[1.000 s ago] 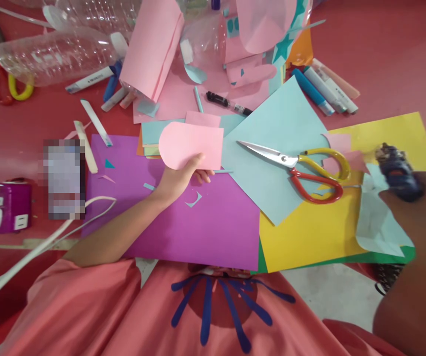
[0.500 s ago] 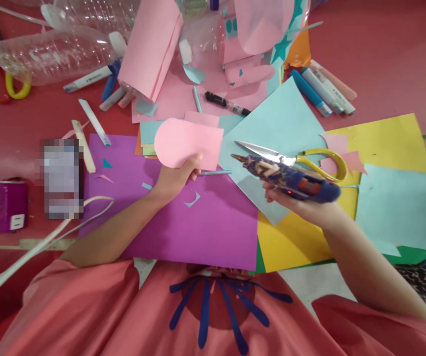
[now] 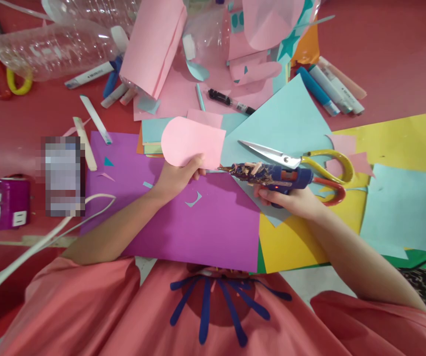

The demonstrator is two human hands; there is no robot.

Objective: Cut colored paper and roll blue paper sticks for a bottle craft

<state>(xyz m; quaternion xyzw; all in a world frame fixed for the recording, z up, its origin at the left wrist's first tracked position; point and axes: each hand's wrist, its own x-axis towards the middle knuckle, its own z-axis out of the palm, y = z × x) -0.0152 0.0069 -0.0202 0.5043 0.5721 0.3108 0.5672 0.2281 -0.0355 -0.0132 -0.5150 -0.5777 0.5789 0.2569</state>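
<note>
Between thumb and fingers, my left hand [image 3: 179,175] pinches a pink paper piece [image 3: 192,141] with one rounded end. It is held above the purple sheet [image 3: 198,227]. My right hand [image 3: 294,200] is wrapped round a blue glue gun [image 3: 272,175], whose small red light glows. The gun's nozzle points left and is close to the lower right corner of the pink piece; whether they touch I cannot tell. Scissors [image 3: 290,160] with yellow and red handles lie behind the gun on a light blue sheet [image 3: 283,118].
Clear plastic bottles [image 3: 57,52] and a pink paper-wrapped bottle [image 3: 153,47] lie at the back. Markers [image 3: 331,89] and a black pen [image 3: 231,101] are scattered about. A phone [image 3: 63,178], a purple power adapter [image 3: 5,202] and a white cable [image 3: 46,240] are at left.
My right hand has brought the glue gun leftward and levelled it, so its nozzle is now near the pink paper. The scissors' red handle has come into view. My left hand keeps its pinch.
</note>
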